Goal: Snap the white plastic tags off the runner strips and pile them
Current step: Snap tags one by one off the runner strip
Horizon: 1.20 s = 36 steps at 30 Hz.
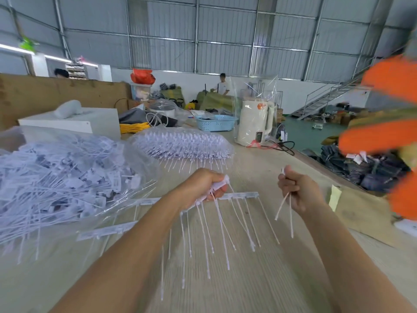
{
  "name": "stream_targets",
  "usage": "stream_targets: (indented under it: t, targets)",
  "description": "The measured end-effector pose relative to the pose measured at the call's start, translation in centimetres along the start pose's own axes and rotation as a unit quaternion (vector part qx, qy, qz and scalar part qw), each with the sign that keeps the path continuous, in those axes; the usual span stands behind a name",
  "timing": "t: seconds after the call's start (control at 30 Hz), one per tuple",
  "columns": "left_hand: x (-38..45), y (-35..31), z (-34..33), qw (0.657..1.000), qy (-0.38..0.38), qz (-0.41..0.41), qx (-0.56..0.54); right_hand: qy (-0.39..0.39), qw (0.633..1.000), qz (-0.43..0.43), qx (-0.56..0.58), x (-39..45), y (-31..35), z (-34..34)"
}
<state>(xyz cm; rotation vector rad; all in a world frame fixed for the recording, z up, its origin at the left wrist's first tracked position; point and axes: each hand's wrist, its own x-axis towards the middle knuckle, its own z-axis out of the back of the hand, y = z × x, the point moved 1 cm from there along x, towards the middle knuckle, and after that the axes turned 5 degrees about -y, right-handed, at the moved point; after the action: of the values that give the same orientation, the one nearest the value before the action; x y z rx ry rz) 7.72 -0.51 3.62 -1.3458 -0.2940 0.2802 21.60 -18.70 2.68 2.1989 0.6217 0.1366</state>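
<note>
On the pale worktable, we see the heap of loose tags lying well off to the left, nearer our left hand than our right. Our left hand grips a runner strip whose long axis slants up to the right, its tails hanging toward us. Apart to the right, our right hand is closed around snapped-off tags, so we judge their trip to the heap crosses leftward.

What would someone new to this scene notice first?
Probably the two hands at centre: the left hand grips a runner strip with white tails dangling, while the right hand holds a few snapped-off tags. Next, the big heap of loose tags on the left of the table.
</note>
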Motion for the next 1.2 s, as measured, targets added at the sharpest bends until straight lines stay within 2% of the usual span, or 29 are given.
stream_targets:
  t: [0.07, 0.13, 0.2, 0.27, 0.33, 0.5, 0.7, 0.8, 0.87, 1.0, 1.1, 1.2]
  targets:
    - [0.1, 0.2, -0.1, 0.999, 0.001, -0.002, 0.037, 0.026, 0.998, -0.059, 0.021, -0.2, 0.1, -0.3]
    - [-0.1, 0.2, -0.2, 0.996, 0.016, 0.006, 0.084, 0.050, 0.995, -0.082, -0.025, -0.8, -0.5, -1.4]
    - [0.0, 0.2, -0.4, 0.990, 0.025, 0.007, 0.136, 0.057, 0.986, -0.052, -0.148, -1.5, -1.8, -2.7]
    - [0.1, 0.4, -0.4, 0.982, 0.022, 0.009, 0.186, 0.067, 0.955, 0.006, -0.290, -2.0, -3.3, -3.9]
    - [0.0, 0.6, -0.6, 0.976, 0.023, -0.001, 0.215, 0.095, 0.922, 0.047, -0.372, -2.5, -4.4, -4.7]
    - [0.0, 0.7, -1.0, 0.979, 0.017, -0.035, 0.201, 0.144, 0.910, 0.061, -0.384, -3.2, -6.3, -4.9]
    - [0.4, 1.2, -0.3, 0.979, -0.011, -0.027, 0.202, 0.114, 0.889, 0.158, -0.415, -2.2, -6.0, -4.4]
    - [0.3, 1.5, 0.2, 0.980, 0.018, -0.007, 0.196, 0.126, 0.883, 0.189, -0.411, -2.1, -5.7, -4.1]
    - [0.2, 1.6, 0.1, 0.986, 0.035, 0.000, 0.160, 0.130, 0.881, 0.191, -0.412, -2.1, -5.7, -4.0]
    - [0.4, 1.4, -0.2, 0.989, 0.013, -0.024, 0.142, 0.127, 0.878, 0.174, -0.427, -2.3, -5.6, -4.0]
    - [0.4, 1.4, -0.3, 0.986, -0.004, -0.036, 0.165, 0.136, 0.863, 0.164, -0.457, -2.6, -5.5, -4.0]
    - [0.3, 1.4, -0.6, 0.987, -0.012, -0.028, 0.156, 0.124, 0.844, 0.197, -0.483, -2.7, -5.6, -4.2]
